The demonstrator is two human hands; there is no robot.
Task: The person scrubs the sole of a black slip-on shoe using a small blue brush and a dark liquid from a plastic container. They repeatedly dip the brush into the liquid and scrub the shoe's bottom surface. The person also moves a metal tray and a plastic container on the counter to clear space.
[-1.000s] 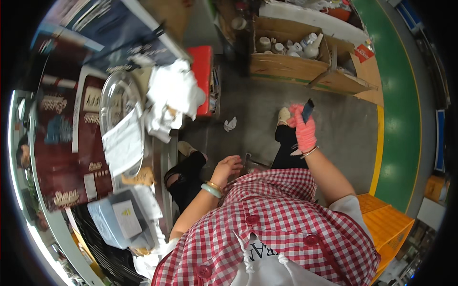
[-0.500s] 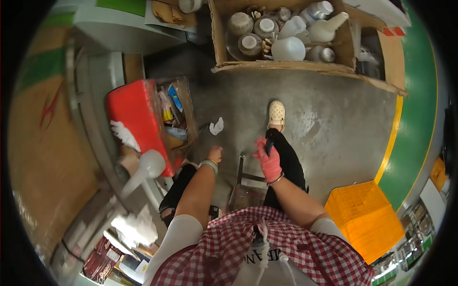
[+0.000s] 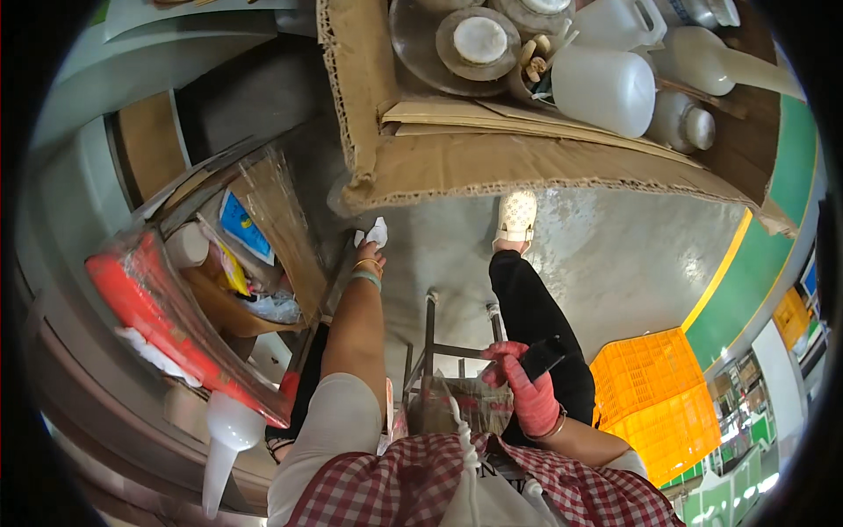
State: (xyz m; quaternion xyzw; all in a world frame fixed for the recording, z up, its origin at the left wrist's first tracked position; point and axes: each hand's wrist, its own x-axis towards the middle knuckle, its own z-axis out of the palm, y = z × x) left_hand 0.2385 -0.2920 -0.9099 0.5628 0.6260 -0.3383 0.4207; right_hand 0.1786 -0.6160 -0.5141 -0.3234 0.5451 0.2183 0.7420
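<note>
My bare left hand (image 3: 370, 255), with bracelets at its wrist, reaches down toward the floor. Its fingers are closed on a crumpled white tissue (image 3: 378, 231). On my right hand (image 3: 529, 392) is a pink glove, and it grips a small flat black object (image 3: 542, 356) whose kind I cannot make out. That hand is held above my right thigh, beside a dark metal stool frame (image 3: 429, 338).
Ahead stands a cardboard box (image 3: 527, 167) of plastic and glass bottles. To the left are an open carton (image 3: 294, 237) of packets, a red plastic-wrapped bin (image 3: 167, 325) and a white funnel-shaped vessel (image 3: 234, 426). An orange crate (image 3: 654, 400) sits at right.
My left hand has reached forward to the tissue and closed on it. My right hand has drawn back toward my body with the black object. The view has leaned closer to the bottle box.
</note>
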